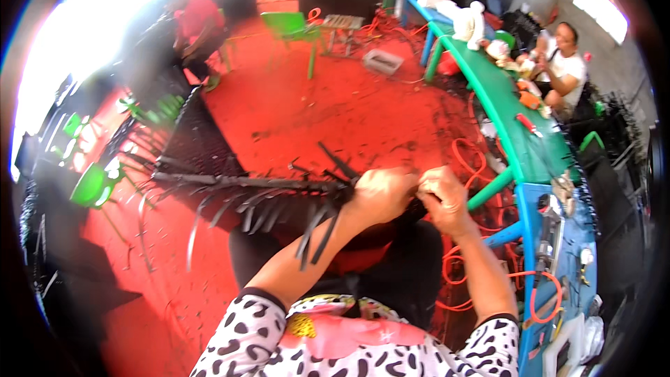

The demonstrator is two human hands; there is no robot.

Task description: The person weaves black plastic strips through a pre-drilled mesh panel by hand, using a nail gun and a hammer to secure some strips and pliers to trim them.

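Observation:
A black woven panel (202, 136) slants across in front of my lap, its near edge a dark bar (244, 181). Many loose flat black strips (262, 209) hang from that edge, and a few stick up near its right end. Over this right end is my left hand (384, 194), its fingers closed. My right hand (444, 197) is just beside it, thumb and fingers pinched together. Something dark shows between the two hands, but the fingers hide what each one grips.
To my right run a green table (509, 84) and a blue table (569, 244) with tools and an orange hose (548, 276). One person (565, 63) sits behind the green table, another in red (199, 24) at far left. Green chairs (286, 24) stand on the red floor.

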